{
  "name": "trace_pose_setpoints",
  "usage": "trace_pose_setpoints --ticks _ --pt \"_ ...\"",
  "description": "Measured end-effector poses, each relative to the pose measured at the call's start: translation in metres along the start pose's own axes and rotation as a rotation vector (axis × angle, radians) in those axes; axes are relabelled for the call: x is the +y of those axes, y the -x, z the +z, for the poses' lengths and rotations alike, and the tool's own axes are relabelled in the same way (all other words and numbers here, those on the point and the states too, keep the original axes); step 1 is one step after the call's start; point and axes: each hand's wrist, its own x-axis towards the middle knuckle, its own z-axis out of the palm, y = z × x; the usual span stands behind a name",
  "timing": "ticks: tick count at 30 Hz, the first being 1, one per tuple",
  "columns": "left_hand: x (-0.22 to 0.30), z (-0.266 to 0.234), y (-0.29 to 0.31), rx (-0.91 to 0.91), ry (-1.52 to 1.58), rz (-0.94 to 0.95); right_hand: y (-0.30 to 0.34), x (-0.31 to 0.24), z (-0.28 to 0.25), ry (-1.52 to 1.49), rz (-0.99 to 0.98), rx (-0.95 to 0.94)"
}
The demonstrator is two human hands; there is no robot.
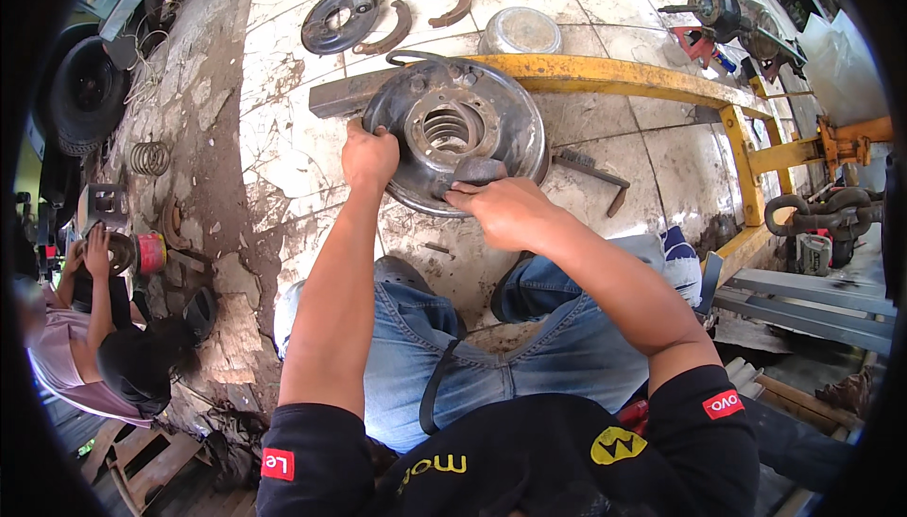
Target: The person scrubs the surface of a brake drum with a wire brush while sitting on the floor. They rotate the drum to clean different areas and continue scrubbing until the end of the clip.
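A round dark metal brake backing plate [515, 115], with a hole in its middle, is tilted up in front of me. Through the hole a coil spring [452, 128] shows. My left hand [371, 156] is closed on the plate's left rim. In my right hand [507, 212] is a dark grey folded piece of sandpaper [480, 171], pinched and pressed to the plate's lower right face. A wire brush [590, 169] lies on the floor just right of the plate.
A yellow metal frame [605, 73] runs behind the plate and down the right side. Farther off lie another backing plate [340, 21], brake shoes [387, 30] and a round metal pan [522, 31]. At left, a person [90, 318] handles a round part beside a red can [151, 253].
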Motion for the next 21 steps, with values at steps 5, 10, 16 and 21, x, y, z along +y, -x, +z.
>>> trace_pose_setpoints --ticks 5,10,16,21 --pt "-0.001 -0.002 0.000 -0.009 -0.034 -0.001 -0.006 0.006 -0.008 0.012 0.054 -0.157" --pt "0.002 0.000 0.001 -0.007 -0.010 -0.010 -0.002 -0.004 0.003 0.051 -0.012 0.033" --pt "0.002 0.000 -0.001 -0.012 -0.008 -0.014 -0.005 -0.007 -0.023 0.068 0.097 -0.188" --pt "-0.001 -0.004 0.001 0.006 0.002 -0.008 -0.006 0.002 -0.013 -0.042 0.040 -0.104"
